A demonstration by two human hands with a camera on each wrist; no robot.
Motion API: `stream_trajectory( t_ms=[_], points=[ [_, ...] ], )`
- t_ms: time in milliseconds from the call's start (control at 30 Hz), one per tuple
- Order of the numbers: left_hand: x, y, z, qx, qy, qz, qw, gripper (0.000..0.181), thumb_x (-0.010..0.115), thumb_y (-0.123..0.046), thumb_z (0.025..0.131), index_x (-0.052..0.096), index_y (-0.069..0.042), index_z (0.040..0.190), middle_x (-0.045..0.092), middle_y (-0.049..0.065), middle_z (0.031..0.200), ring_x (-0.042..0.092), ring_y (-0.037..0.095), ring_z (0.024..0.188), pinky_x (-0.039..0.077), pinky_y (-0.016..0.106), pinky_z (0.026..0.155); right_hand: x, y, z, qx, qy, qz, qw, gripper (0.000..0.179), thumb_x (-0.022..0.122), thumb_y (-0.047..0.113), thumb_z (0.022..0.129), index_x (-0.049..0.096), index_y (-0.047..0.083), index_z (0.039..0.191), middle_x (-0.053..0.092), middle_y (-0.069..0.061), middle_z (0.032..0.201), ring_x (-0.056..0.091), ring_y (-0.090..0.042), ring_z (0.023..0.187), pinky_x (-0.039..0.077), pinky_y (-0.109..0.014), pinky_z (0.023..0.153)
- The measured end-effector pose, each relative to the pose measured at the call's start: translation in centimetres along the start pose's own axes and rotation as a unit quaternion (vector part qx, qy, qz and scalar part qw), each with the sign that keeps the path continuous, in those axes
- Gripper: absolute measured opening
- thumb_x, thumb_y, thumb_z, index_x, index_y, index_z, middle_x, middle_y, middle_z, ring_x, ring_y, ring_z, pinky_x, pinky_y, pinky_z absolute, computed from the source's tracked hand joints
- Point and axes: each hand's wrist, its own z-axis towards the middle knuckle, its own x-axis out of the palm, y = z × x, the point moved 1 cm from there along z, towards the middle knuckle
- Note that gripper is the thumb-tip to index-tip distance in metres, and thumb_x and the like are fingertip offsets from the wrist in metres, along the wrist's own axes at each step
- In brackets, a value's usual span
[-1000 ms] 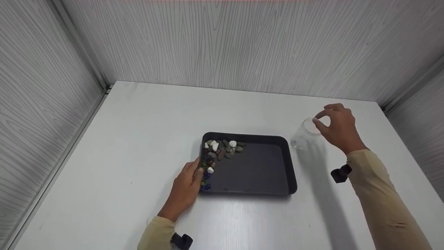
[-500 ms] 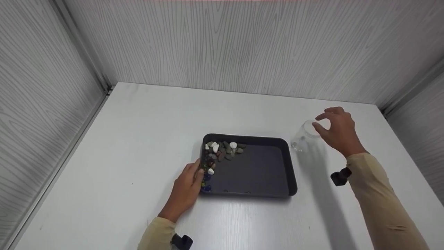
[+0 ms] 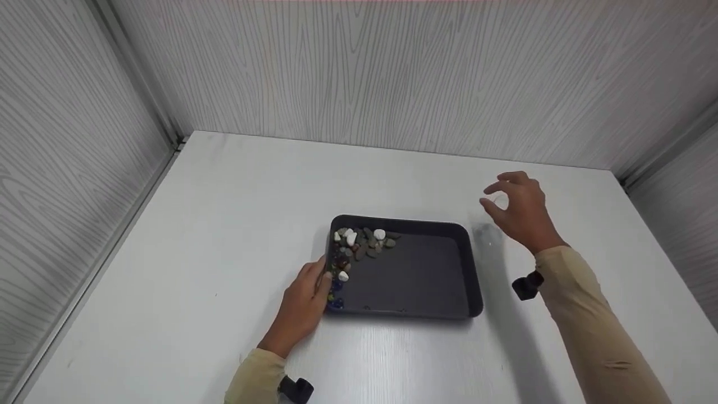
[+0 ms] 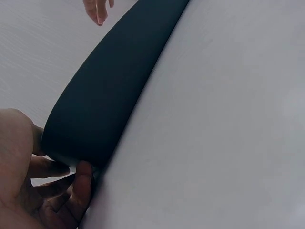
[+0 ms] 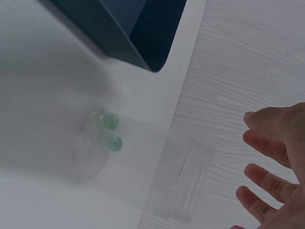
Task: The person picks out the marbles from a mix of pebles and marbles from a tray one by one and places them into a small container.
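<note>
Tray [image 3: 415,275], one, dark grey, rectangular, rounded corners; centre of the head frame, on white table [image 3: 224,224]; stones [image 3: 359,253], white, grey and brown, in its upper left; blue beads [image 3: 337,303], lower left. Left hand [image 3: 303,300]: gripping the tray's left wall. Jar [image 5: 143,162], one, clear, ridged neck; right of tray, two green marbles [image 5: 110,121] inside. Right hand [image 3: 520,212]: nothing grasped, fingers parted, near the jar's mouth

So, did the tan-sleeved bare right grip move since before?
Yes: in the head view, the right grip moved left, closer to the dark grey rectangular tray.
</note>
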Motion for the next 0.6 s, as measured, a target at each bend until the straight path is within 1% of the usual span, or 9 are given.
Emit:
stream_trajectory(
  t_ms=[133,367,467,600],
  points=[
    [0.1,0.1,-0.1,-0.002,0.0,0.001,1.0,0.051,0.042,-0.024,0.111,0.036,0.004,0.154,0.051,0.017,0.142,0.051,0.032,0.132,0.038,0.053,0.11,1.8,1.6,0.3,-0.005,0.013,0.005,0.9999,0.015,0.078,0.004,0.088,0.074,-0.007,0.099,0.058,-0.03,0.123,0.051,-0.051,0.112,0.037,-0.065,0.096],
    [0.0,-0.2,-0.2,-0.002,-0.002,-0.004,1.0,0.052,0.043,-0.023,0.111,0.036,0.004,0.154,0.052,0.017,0.14,0.053,0.03,0.127,0.04,0.052,0.108,4.5,4.8,0.9,-0.014,0.045,0.022,0.9986,0.017,0.078,0.01,0.089,0.075,-0.002,0.101,0.058,-0.026,0.127,0.051,-0.045,0.116,0.036,-0.06,0.101],
    [-0.1,-0.2,-0.2,-0.002,0.001,-0.003,1.0,0.052,0.043,-0.023,0.111,0.036,0.004,0.154,0.052,0.017,0.14,0.053,0.03,0.127,0.04,0.052,0.108,5.4,6.1,1.1,-0.026,0.057,0.025,0.9977,0.017,0.078,0.012,0.09,0.075,0.0,0.101,0.058,-0.024,0.127,0.052,-0.044,0.114,0.036,-0.058,0.102],
    [-0.1,-0.2,-0.2,0.003,0.001,0.007,1.0,0.051,0.043,-0.023,0.111,0.037,0.005,0.153,0.051,0.018,0.142,0.051,0.033,0.131,0.039,0.053,0.109,6.6,8.0,1.2,-0.05,0.077,0.023,0.9955,0.016,0.077,0.015,0.092,0.076,0.002,0.102,0.058,-0.022,0.127,0.053,-0.042,0.114,0.037,-0.057,0.102]
  ],
)
